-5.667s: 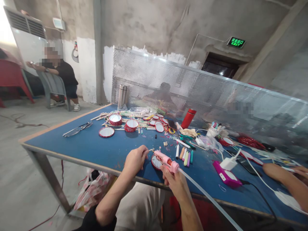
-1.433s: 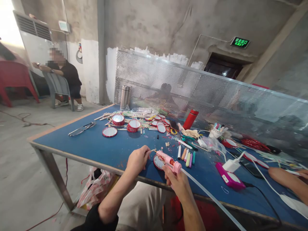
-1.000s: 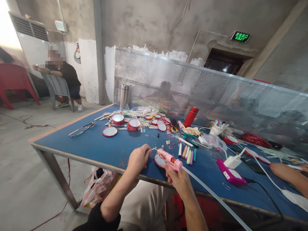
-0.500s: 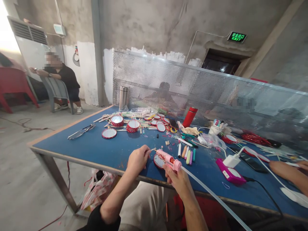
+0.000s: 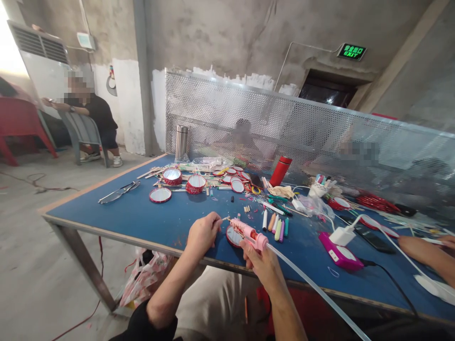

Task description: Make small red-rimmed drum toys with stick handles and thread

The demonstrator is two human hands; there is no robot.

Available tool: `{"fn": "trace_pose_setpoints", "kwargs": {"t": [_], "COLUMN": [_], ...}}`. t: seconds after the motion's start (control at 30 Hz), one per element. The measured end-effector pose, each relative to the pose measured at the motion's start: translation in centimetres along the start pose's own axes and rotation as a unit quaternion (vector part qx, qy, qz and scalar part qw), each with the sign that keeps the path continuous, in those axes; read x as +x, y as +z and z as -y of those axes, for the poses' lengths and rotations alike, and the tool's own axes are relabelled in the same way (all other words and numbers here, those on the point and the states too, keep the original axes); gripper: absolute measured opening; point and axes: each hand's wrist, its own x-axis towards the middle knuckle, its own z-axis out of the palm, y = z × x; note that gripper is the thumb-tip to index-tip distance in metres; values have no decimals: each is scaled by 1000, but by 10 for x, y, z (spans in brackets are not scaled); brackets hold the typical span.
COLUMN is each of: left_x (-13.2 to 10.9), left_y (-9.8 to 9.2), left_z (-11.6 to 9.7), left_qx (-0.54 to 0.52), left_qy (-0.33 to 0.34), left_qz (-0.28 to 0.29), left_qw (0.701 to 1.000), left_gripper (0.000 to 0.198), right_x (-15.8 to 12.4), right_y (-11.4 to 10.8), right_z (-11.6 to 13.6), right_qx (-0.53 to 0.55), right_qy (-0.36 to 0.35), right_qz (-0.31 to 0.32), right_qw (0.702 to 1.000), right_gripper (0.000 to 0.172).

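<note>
My right hand (image 5: 261, 258) grips a pink glue gun (image 5: 248, 232) with a long clear glue stick (image 5: 313, 291) trailing from its back. The gun's nozzle points left at a thin wooden stick (image 5: 225, 219) pinched in my left hand (image 5: 203, 233). Both hands hover over the near edge of the blue table (image 5: 142, 218). A small round red-rimmed drum (image 5: 232, 236) lies on the table just under the gun.
Red-rimmed drums (image 5: 195, 183), wooden sticks, coloured markers (image 5: 275, 224), a red bottle (image 5: 279, 171), a steel flask (image 5: 181, 142) and a pink charger (image 5: 338, 255) litter the table. Another person's arm (image 5: 424, 253) rests at right. A perforated metal screen (image 5: 284, 128) backs the table. A seated person (image 5: 88, 113) is far left.
Hands, glue gun and stick keep nearly the same pose throughout; only the camera view shifts slightly. The other person's arm at right has drawn back a little.
</note>
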Motion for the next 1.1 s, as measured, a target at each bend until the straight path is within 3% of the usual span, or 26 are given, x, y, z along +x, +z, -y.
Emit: {"fn": "trace_pose_setpoints", "kwargs": {"t": [0.37,0.93,1.1], "left_x": [1,0,0], "left_y": [-1,-3,-2], "left_z": [1,-2,-2], "left_qx": [3,2,3], "left_qy": [-2,-15,-16], "left_qz": [0,8,8], "left_qw": [1000,1000,1000], "left_gripper": [20,21,20], "right_x": [-3,1,0], "right_y": [2,-2,0], "right_z": [3,-2,-1], "right_qx": [13,-2,5], "right_qy": [3,15,2], "right_qz": [-24,20,-4], "right_qw": [1000,1000,1000], "right_gripper": [47,48,47]}}
